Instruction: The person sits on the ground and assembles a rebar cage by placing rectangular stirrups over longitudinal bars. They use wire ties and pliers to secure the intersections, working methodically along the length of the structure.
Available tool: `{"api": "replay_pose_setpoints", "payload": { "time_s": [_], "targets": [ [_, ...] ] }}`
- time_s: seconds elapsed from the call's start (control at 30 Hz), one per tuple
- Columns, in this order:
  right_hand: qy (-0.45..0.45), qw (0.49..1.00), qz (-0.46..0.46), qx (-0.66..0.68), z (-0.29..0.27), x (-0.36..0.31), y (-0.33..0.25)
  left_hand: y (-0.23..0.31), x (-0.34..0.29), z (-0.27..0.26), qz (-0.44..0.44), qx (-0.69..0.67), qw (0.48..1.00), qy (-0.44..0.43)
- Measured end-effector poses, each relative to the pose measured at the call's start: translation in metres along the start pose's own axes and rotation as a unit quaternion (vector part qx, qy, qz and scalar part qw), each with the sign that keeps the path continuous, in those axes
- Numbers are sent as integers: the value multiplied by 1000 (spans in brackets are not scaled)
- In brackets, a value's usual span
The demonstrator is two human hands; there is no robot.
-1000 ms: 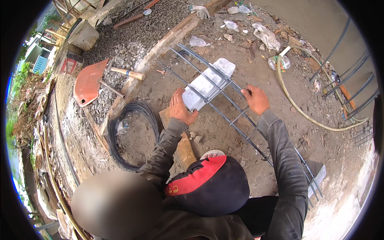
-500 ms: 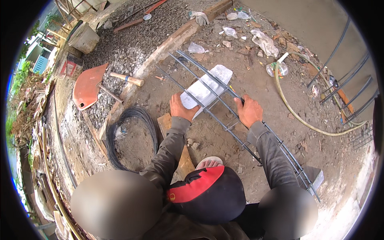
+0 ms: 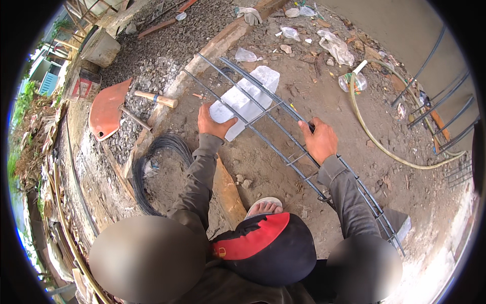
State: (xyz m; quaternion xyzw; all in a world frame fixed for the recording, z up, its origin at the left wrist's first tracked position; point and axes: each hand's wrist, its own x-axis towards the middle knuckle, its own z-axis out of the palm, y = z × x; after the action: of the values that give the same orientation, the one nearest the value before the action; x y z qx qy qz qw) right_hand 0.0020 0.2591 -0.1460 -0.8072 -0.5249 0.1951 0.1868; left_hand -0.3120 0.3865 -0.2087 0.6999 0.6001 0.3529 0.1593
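A pale whitish block (image 3: 263, 81) lies on the dirt ahead of me, under the far part of a rebar cage (image 3: 276, 121). My left hand (image 3: 214, 123) is closed around the block's near left end, thumb along its near side. The cage, long dark bars joined by thin cross ties, runs diagonally from far left to near right. On its right-hand bars my right hand (image 3: 321, 142) is closed; a dark piece shows between thumb and fingers. The cage's near end (image 3: 392, 235) rests by a grey block (image 3: 397, 223) beyond my right sleeve.
A coil of wire (image 3: 135, 175) and a wooden board (image 3: 228, 195) lie on the near left. Farther left are a hammer (image 3: 157, 99), an orange-red sheet (image 3: 107, 111) and buckets (image 3: 101, 48). A hose (image 3: 372, 144) and upright rods (image 3: 450, 83) stand right.
My left hand and the block have shifted away and to the left. The cage's far end has moved left too. My right hand stays nearly in place on the bars.
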Motion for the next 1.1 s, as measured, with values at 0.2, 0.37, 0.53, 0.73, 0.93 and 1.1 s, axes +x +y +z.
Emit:
{"api": "replay_pose_setpoints", "payload": {
  "time_s": [0.2, 0.37, 0.53, 0.73, 0.93, 1.1],
  "targets": [
    [139, 978, -121, -100, -3, -10, -4, -1, -13, 15, 37, 6, 998, 46],
    [56, 952, -264, -146, -4, -38, -37, 3, -12, 8, 24, 18, 998, 46],
    [-5, 964, -207, -165, 12, -52, -49, 2, -8, 12, 33, -15, 998, 51],
    [-25, 976, -170, -137, 21, -67, -30, -10, 2, 20, 20, -3, 997, 74],
    [-45, 980, -169, -97, 14, -66, -22, -15, 23, 13, 22, -23, 999, 37],
    [-66, 980, -160, -95, 10, -67, -21, -30, 40, 16, 2, -32, 999, -2]
  ]
}}
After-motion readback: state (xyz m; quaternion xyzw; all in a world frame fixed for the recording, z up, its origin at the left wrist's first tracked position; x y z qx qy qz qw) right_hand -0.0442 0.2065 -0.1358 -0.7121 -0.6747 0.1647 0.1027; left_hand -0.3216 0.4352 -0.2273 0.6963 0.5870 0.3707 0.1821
